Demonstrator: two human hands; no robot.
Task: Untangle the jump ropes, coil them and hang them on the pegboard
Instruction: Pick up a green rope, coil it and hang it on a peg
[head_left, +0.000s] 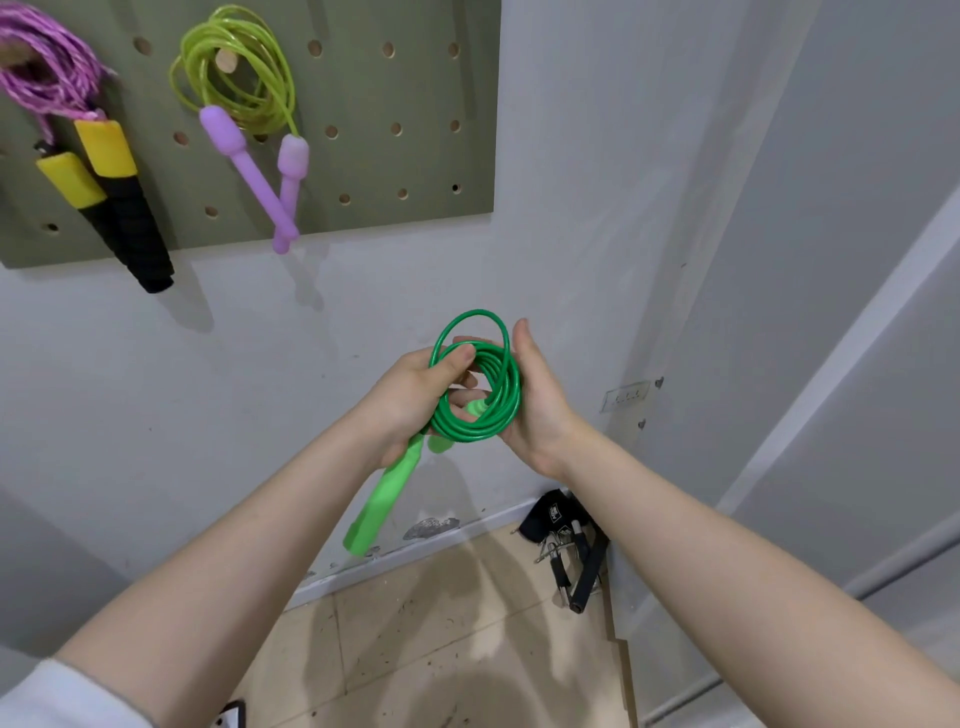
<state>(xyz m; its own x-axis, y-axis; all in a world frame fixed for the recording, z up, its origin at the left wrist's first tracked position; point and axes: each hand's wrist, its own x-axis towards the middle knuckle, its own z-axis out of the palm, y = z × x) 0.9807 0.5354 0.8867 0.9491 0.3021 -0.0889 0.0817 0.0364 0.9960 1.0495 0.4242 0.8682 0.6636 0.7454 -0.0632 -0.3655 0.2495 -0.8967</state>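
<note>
A green jump rope (488, 410) is wound into a tight coil between my hands, in front of the wall and below the pegboard (374, 156). My left hand (415, 400) grips the coil on its left side, thumb over the strands. One green handle (382, 499) hangs down from that hand; the second handle is mostly hidden behind the coil. My right hand (540, 400) cups the coil's right side with its fingers curled behind it. One loose loop stands up above the coil.
On the olive pegboard hang a pink rope with yellow-black handles (104, 176) and a yellow-green rope with lilac handles (249, 109), the latter on a wooden peg (226, 61). Several peg holes to the right hold nothing. A black strap and metal gear (571, 545) lie on the floor by the wall.
</note>
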